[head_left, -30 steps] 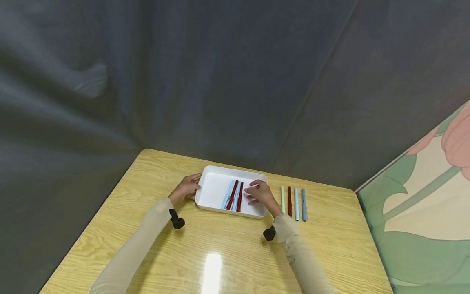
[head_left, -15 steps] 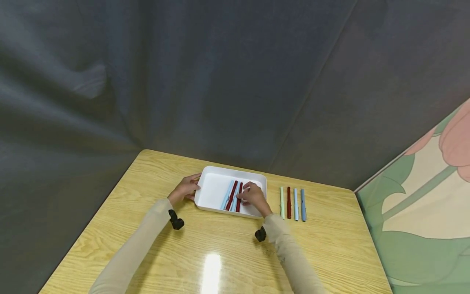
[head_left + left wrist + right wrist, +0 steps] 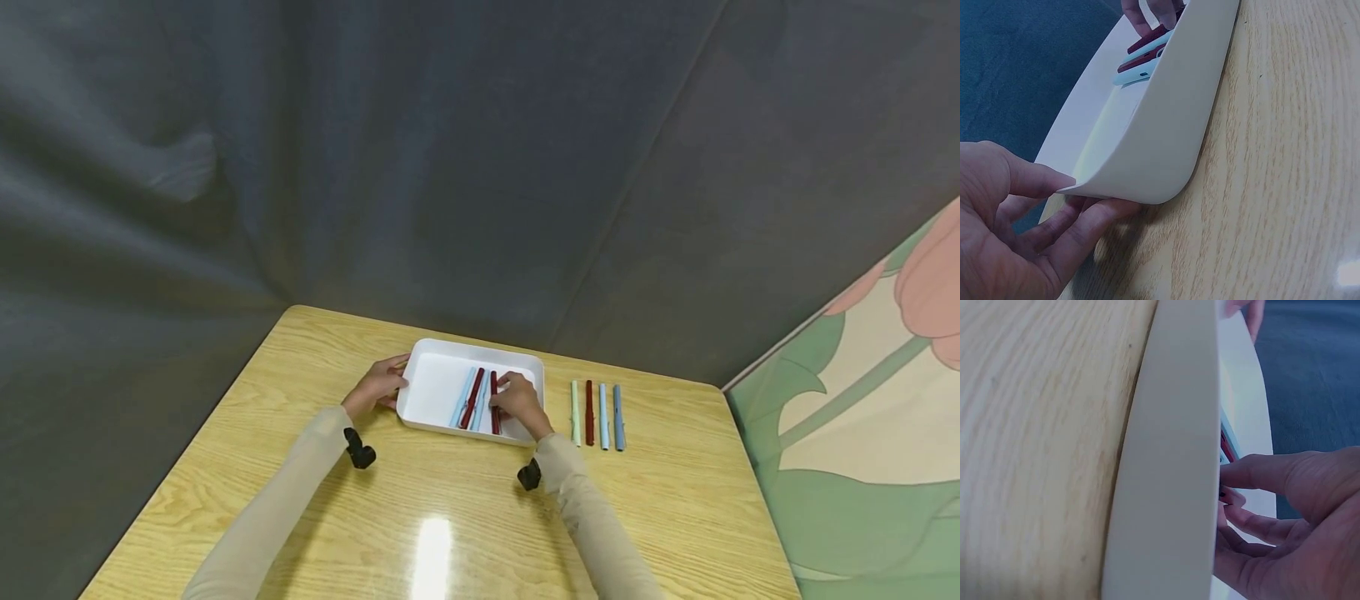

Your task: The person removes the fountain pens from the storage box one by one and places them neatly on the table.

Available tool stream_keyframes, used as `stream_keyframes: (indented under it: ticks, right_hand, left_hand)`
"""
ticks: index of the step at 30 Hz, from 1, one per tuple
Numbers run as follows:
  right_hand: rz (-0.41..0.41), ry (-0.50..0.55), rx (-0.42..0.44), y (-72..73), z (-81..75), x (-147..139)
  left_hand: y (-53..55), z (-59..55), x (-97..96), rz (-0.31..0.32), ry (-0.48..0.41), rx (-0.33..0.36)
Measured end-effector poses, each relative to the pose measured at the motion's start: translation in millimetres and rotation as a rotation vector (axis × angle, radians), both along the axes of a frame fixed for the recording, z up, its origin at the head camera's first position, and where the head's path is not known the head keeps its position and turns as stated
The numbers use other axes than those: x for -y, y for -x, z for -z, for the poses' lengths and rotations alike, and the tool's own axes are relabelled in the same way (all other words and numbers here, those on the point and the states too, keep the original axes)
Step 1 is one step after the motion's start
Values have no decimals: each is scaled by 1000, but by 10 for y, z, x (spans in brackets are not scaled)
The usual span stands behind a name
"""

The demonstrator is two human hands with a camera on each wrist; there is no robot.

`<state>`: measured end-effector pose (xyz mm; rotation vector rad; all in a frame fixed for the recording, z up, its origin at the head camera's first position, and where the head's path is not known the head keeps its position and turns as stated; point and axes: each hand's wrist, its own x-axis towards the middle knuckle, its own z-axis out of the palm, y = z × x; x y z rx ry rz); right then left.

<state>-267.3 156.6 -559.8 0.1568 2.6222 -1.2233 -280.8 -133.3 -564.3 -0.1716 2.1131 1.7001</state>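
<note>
My left hand (image 3: 378, 385) grips the left end of a white rectangular tray (image 3: 431, 346), thumb over the rim and fingers beneath, as the left wrist view shows. Inside the tray, my right hand (image 3: 521, 402) pinches a slim dark red stick (image 3: 494, 387) between thumb and fingers. To its left lie a light blue stick (image 3: 480, 404), another dark red stick (image 3: 472, 398) and a second light blue stick (image 3: 460, 400), all slightly slanted. In the left wrist view the stick ends have small holes. The tray's side wall (image 3: 1166, 450) hides most of the sticks in the right wrist view.
Right of the tray, a pale green stick (image 3: 575, 412), a dark red one (image 3: 589, 412), a light blue one (image 3: 604, 417) and a grey-blue one (image 3: 618, 417) lie in a row on the wooden table (image 3: 337, 500). A dark curtain (image 3: 480, 167) hangs behind.
My right hand has moved left inside the tray and taken hold of the rightmost dark red stick, which has shifted slightly right, away from the light blue one. My left hand has stayed on the tray.
</note>
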Motion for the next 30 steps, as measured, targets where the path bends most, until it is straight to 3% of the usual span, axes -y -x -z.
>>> stream_keyframes:
  ticks: [9, 21, 30]
  right_hand:
    - [64, 198, 47, 7, -16, -76]
    - [26, 348, 94, 27, -29, -214]
    - [26, 428, 54, -14, -99, -328]
  left_hand:
    - [-5, 4, -7, -3, 1, -4]
    - [4, 9, -24, -19, 7, 4]
    - [22, 20, -26, -29, 2, 12]
